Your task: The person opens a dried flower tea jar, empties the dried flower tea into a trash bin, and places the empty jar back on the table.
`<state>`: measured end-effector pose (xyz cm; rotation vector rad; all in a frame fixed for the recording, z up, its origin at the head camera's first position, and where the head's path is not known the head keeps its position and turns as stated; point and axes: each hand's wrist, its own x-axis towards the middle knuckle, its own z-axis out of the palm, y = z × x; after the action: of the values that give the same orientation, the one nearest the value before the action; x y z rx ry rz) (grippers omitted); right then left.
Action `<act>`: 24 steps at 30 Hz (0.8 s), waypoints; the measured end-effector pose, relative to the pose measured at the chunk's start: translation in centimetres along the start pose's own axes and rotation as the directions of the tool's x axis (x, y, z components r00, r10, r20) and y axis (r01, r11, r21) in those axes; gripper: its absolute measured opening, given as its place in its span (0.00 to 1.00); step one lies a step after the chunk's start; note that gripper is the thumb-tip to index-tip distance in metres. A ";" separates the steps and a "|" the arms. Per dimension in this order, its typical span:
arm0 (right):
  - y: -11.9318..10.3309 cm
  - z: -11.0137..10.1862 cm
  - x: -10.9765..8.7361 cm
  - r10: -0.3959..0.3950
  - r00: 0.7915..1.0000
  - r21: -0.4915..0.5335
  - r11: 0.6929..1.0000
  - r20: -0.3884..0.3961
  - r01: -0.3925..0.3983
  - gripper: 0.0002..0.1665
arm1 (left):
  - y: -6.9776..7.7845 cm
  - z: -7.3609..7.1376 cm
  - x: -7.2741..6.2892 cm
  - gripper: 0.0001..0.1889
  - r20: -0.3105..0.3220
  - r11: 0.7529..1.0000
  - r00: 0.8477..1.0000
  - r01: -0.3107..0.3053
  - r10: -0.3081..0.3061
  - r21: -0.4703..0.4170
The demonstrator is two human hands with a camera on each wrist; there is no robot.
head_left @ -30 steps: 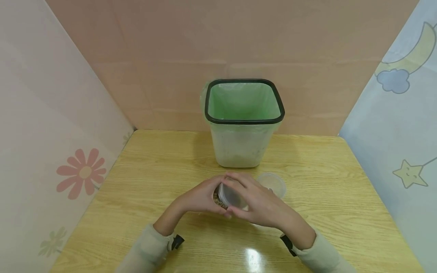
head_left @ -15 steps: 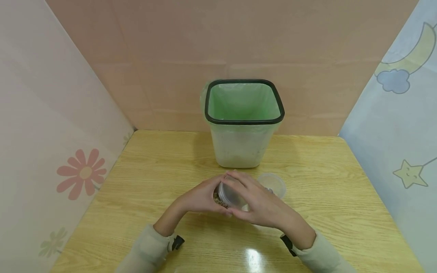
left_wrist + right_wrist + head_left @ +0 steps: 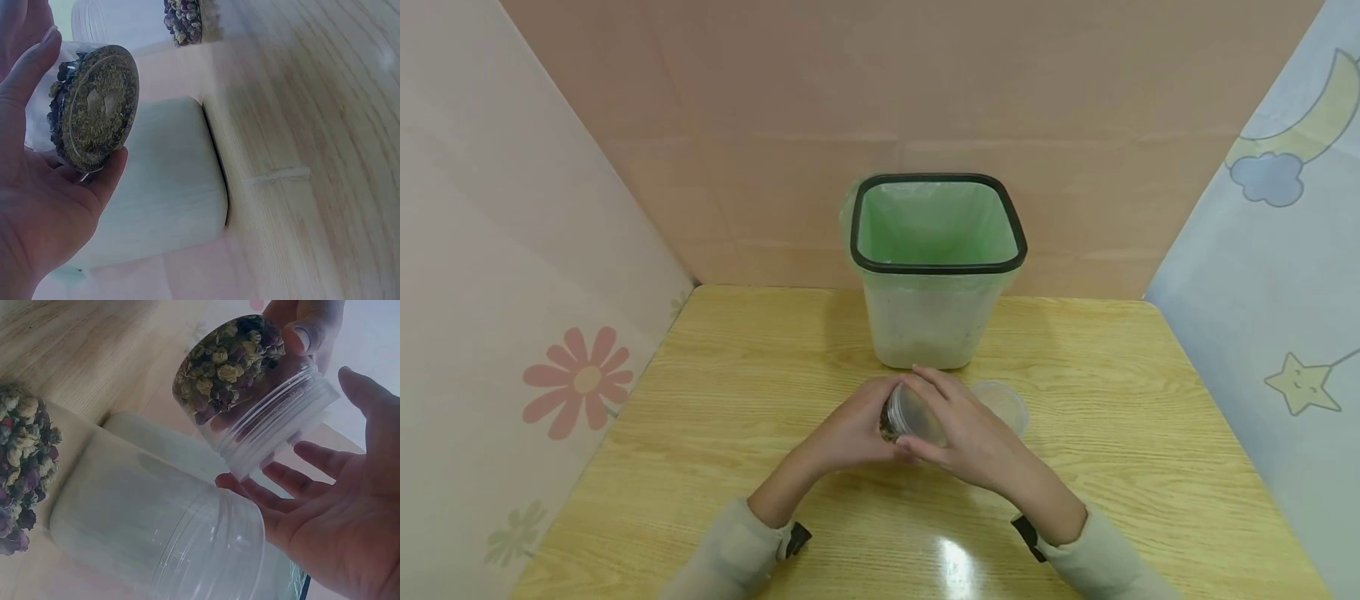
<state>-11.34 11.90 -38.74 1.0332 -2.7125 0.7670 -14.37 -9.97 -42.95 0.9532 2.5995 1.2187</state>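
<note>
My left hand (image 3: 861,425) grips a clear jar of dried flower buds (image 3: 222,369) around its body. Tilted on its side above the table, the jar shows its base (image 3: 103,106) in the left wrist view. Over its mouth, the fingers of my right hand (image 3: 970,433) curve around a frosted lid (image 3: 300,419). The right thumb looks slightly apart from the lid in the right wrist view. A second clear jar (image 3: 1003,407) stands upright just beyond my right hand, with dried buds in its bottom. My right hand partly covers this jar in the head view.
A white bin with a black rim (image 3: 938,269) and a green liner (image 3: 925,229) stands at the back of the wooden table (image 3: 760,350). Walls rise behind the table and along both sides. Black wrist straps sit at both sleeves.
Both hands have shifted slightly away from the body and to the right, carrying the tilted jar with them. The second jar and the bin have stayed in place.
</note>
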 end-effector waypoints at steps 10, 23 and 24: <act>0.1 0.0 -0.1 -0.057 0.998 -0.019 0.998 -0.003 0.057 0.44 | -0.1 0.0 -0.1 0.54 0.035 0.999 0.999 -0.018 0.019 -0.039; 0.2 -0.1 -0.5 -0.237 0.971 -0.003 0.971 0.033 0.237 0.42 | -0.9 -0.9 -0.5 0.47 0.201 0.968 0.976 -0.027 0.079 -0.248; 0.3 -0.1 -0.6 -0.243 0.969 0.000 0.970 0.036 0.244 0.42 | -0.9 -0.9 -0.5 0.47 0.211 0.967 0.974 -0.028 0.083 -0.252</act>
<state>-11.10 12.44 -38.92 1.3589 -2.5471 0.7037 -14.74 -11.27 -43.05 1.0494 2.2037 1.3283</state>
